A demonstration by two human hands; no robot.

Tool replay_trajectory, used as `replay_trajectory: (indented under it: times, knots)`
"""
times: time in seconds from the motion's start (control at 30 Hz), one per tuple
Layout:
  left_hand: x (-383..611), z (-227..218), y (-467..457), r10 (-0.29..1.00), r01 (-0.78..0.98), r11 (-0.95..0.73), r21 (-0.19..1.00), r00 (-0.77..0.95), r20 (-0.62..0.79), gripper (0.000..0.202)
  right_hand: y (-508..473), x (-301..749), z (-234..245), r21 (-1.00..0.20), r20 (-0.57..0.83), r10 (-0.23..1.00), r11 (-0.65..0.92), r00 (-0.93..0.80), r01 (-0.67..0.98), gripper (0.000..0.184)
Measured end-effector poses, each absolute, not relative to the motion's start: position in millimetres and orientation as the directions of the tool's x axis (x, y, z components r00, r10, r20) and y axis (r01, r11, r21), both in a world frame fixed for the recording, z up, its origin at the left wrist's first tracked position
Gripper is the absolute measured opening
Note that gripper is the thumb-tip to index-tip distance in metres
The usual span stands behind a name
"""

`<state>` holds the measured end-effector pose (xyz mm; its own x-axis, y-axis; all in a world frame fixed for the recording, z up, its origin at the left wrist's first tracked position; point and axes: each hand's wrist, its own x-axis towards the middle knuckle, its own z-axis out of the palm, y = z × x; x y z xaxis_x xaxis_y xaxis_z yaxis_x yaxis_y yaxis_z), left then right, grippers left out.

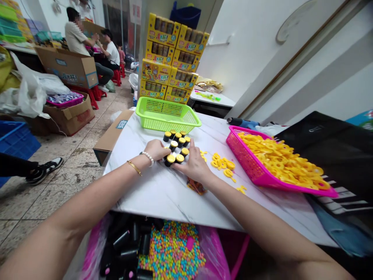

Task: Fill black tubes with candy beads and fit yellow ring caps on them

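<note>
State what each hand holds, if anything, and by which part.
The left hand and right hand flank the clustered yellow-topped black jars; whether either grips one, and where, cannot be told.

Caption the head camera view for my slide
Left hand and right hand flank black jars near a green basket.
</note>
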<state>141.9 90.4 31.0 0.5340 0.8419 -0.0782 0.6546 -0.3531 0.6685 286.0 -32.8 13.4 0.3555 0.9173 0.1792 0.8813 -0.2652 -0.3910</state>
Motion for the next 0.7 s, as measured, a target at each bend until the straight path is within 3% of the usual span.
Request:
replay_trajectory:
  times: [0.13, 0.23, 0.33, 0.47, 0.57, 0.63, 0.7]
  knots:
    - [135.5, 24.9, 92.1, 0.887, 0.627, -0.417, 0.658, 0.439, 0.143, 0.029, -30.1, 288.3, 12.4, -0.401, 0.173, 0.912, -0.279, 0.372, 0.872, 0.119]
    - [133.2, 21.1, 91.9, 0.855, 0.577, -0.483, 0.659, 0.474, 0.212, 0.025, -37.3, 291.5, 8.7, -0.447, 0.215, 0.912, -0.226, 0.349, 0.866, 0.125]
    - [125.4, 22.2, 89.9, 0.835, 0.563, -0.485, 0.670, 0.525, 0.163, 0.033, -47.8, 293.8, 8.9, -0.477, 0.193, 0.918, -0.221, 0.347, 0.850, 0.123]
    - [109.9, 32.5, 87.7, 0.802, 0.599, -0.441, 0.668, 0.597, -0.005, 0.064, -49.0, 294.8, 19.3, -0.461, 0.024, 0.919, -0.338, 0.392, 0.820, 0.114]
    - [112.9, 39.2, 87.8, 0.741, 0.657, -0.505, 0.560, 0.663, -0.108, 0.087, -37.3, 300.8, 26.7, -0.452, -0.064, 0.915, -0.382, 0.398, 0.806, 0.098]
    - [124.9, 39.8, 88.6, 0.736, 0.692, -0.544, 0.475, 0.665, -0.124, 0.088, -27.6, 307.7, 29.4, -0.460, -0.095, 0.908, -0.403, 0.407, 0.791, 0.084]
    - [140.5, 37.9, 90.5, 0.747, 0.703, -0.552, 0.448, 0.656, -0.107, 0.074, -18.5, 314.8, 30.9, -0.489, -0.091, 0.910, -0.395, 0.405, 0.778, 0.072]
